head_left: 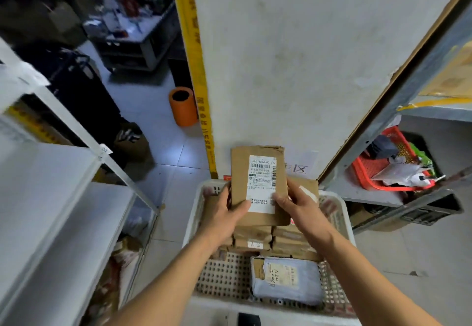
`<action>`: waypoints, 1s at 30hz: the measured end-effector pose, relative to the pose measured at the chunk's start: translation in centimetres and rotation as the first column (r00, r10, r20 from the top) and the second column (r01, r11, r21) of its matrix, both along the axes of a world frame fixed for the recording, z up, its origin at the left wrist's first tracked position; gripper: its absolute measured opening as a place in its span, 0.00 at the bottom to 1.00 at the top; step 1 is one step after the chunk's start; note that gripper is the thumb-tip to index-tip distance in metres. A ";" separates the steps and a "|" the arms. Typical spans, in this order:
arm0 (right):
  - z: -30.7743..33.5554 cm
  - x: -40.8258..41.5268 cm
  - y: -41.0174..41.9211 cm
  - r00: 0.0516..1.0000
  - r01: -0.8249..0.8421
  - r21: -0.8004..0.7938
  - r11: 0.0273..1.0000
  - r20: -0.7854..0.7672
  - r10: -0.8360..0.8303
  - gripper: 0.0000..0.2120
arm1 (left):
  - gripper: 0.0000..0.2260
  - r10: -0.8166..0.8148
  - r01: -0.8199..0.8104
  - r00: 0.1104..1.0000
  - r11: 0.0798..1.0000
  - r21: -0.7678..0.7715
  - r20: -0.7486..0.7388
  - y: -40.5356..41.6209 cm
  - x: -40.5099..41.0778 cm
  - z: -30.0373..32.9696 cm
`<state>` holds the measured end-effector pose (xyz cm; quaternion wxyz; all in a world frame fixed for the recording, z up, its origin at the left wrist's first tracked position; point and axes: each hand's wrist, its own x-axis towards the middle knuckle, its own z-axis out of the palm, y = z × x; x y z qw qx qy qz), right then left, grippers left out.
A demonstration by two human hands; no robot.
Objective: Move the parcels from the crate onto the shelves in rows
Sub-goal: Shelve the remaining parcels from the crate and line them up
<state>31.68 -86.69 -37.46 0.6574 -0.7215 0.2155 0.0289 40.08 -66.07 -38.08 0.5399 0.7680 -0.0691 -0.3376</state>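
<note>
A flat brown cardboard parcel (258, 170) with a white barcode label is held upright above the white perforated crate (224, 277). My left hand (227, 213) grips its lower left edge, thumb on the front. My right hand (296, 205) grips its lower right edge, thumb on the label. Below them, several brown parcels (270, 244) are stacked in the crate. A grey plastic mailer (286, 279) lies at the crate's near right. The white shelves (51, 198) stand to the left.
A grey metal rack (383, 193) on the right carries a red basket (375, 167) of odds and ends. An orange bin (182, 106) stands on the tiled floor by a white wall panel with a yellow strip (196, 65). Boxes sit under the left shelves.
</note>
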 end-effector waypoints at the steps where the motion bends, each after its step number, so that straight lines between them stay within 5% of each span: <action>1: 1.0 0.9 1.1 0.999 -0.046 -0.013 0.999 0.016 0.046 0.25 | 0.24 0.032 -0.032 0.999 0.999 -0.006 0.039 1.5 0.3 1.1; 10: 10.2 7.6 15.4 0.908 -0.358 -0.059 0.932 0.209 0.362 0.29 | 0.25 0.336 -0.327 0.895 0.942 -0.081 0.294 17.8 1.6 9.5; 22: 20.0 13.6 40.4 0.694 -0.555 -0.174 0.813 0.441 0.569 0.32 | 0.27 0.540 -0.523 0.558 0.818 -0.238 0.630 42.7 0.0 20.5; 30: 23.3 16.7 53.2 0.554 -0.664 -0.245 0.706 0.473 0.685 0.32 | 0.28 0.640 -0.650 0.391 0.701 -0.294 0.661 54.3 -1.0 23.0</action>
